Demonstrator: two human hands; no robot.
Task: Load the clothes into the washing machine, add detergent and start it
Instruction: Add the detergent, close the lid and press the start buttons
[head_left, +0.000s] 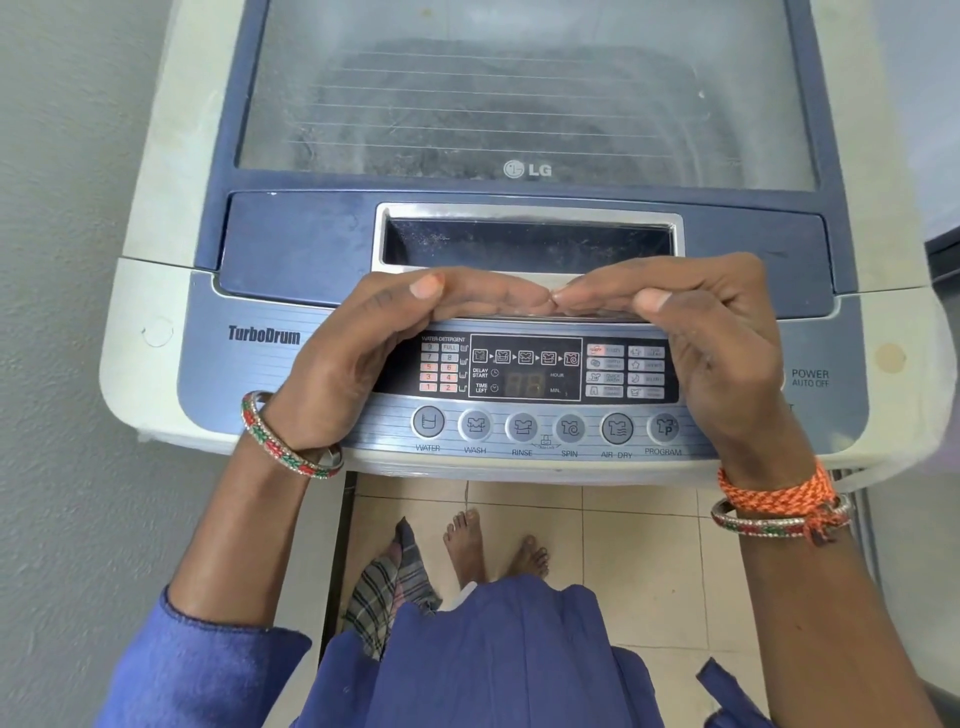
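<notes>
A top-loading washing machine (156, 291) fills the view, and its blue-framed glass lid (524, 104) is down. My left hand (363, 353) and my right hand (717, 353) lie side by side on the lid's front edge (291, 244). The fingers curl over its lip and the fingertips meet in the middle. Both palms arch above the control panel (524, 371), whose number display is dark. A row of round buttons (522, 427) sits below the hands. A checked cloth (395, 582) lies on the floor by my feet. No detergent is in view.
A grey wall (62, 208) stands close on the left. Beige floor tiles (639, 561) show below the machine's front. A dark surface (943, 156) borders the machine on the right. Bangles ring both wrists.
</notes>
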